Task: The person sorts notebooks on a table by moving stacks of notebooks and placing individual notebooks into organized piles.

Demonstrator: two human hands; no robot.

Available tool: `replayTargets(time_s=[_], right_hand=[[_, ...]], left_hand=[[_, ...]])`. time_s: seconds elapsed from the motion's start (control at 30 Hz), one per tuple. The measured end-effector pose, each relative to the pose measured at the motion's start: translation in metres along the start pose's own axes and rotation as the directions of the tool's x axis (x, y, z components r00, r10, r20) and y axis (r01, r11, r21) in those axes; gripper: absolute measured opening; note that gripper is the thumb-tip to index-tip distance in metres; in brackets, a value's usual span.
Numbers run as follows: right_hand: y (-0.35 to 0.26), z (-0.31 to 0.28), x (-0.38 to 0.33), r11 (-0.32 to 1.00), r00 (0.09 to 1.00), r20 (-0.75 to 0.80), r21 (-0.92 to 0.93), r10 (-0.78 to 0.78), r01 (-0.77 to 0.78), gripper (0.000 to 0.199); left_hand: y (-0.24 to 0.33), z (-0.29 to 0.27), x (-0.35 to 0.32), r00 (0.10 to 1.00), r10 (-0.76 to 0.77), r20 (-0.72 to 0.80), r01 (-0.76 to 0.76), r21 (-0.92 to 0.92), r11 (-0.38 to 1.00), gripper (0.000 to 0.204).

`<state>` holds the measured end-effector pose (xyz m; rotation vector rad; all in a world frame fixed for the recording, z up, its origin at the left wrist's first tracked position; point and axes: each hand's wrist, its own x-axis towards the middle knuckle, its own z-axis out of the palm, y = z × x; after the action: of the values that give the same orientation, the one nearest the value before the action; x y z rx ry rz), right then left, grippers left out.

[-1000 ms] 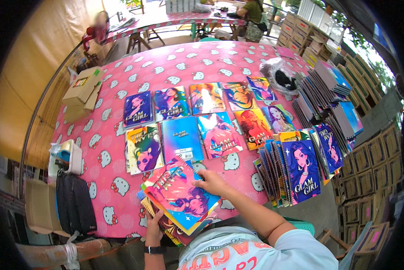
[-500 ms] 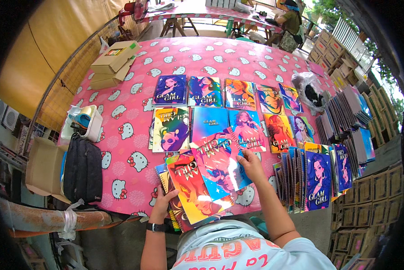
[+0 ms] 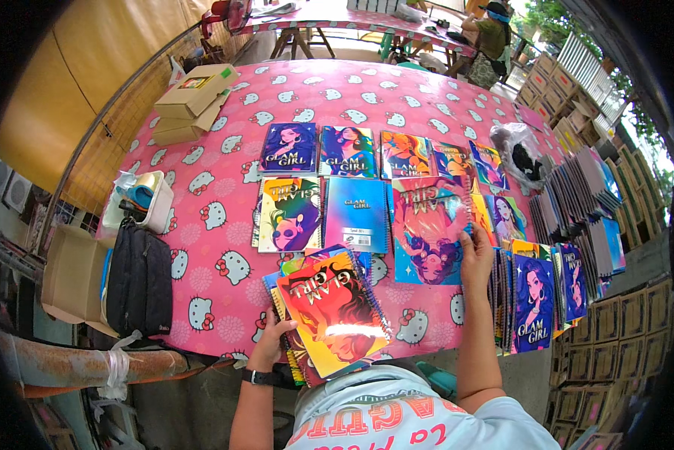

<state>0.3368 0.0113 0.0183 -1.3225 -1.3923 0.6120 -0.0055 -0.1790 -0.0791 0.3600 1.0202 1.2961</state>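
Observation:
My left hand [image 3: 266, 346] grips the near-left edge of a stack of spiral notebooks [image 3: 333, 313] at the table's front edge; the top cover is red and orange with a figure on it. My right hand [image 3: 476, 259] holds the right side of a pink and blue notebook [image 3: 425, 229], which lies in the second row on the pink cat-print tablecloth [image 3: 217, 225]. Left of it are a blue notebook [image 3: 357, 214] and a yellow-green one [image 3: 288, 214]. A farther row of several notebooks [image 3: 347, 150] lies behind them.
Upright rows of notebooks [image 3: 536, 300] and darker stacks [image 3: 581, 195] crowd the right side, with a plastic bag [image 3: 521, 154] behind. Cardboard boxes [image 3: 191, 97] sit far left, a white tub [image 3: 138, 201] and black bag [image 3: 138, 279] at the left edge. Another person [image 3: 494, 30] works beyond.
My right hand lifted the top notebook off the stack and carried it rightward and away, setting it in the second row. A red and orange cover now tops the stack.

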Motion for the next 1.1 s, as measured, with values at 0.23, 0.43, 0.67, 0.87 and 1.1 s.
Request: replayTargets(time_s=[0.23,0.43,0.67,0.87,1.1], right_hand=[[0.013,0.019,-0.036,0.859,0.889,0.311,0.286,0.335,-0.424,0.023],[0.029,0.059,-0.074,0.916,0.755,0.569,0.008,0.326,-0.402,0.031],[0.038,0.065,-0.076,0.911,0.719,0.616,0.007,0.321,-0.413,0.027],[0.038,0.067,-0.083,0.864,0.659,0.672,0.057,0.338,-0.501,0.028],[-0.009,0.064,-0.087,0.848,0.513,0.767,-0.076,0.385,-0.524,0.039]], left_hand=[[-0.007,-0.002,-0.003,1.0,0.016,-0.022,-0.015,0.07,0.997,0.066],[0.004,0.014,-0.006,0.999,-0.01,-0.048,0.015,0.111,0.994,0.062],[0.002,0.011,-0.006,1.0,-0.001,-0.017,0.002,0.015,1.0,0.063],[0.002,0.014,-0.005,1.0,0.006,0.001,-0.006,0.038,0.999,0.058],[-0.001,0.01,-0.008,0.997,0.063,-0.032,-0.062,0.041,0.997,0.051]])
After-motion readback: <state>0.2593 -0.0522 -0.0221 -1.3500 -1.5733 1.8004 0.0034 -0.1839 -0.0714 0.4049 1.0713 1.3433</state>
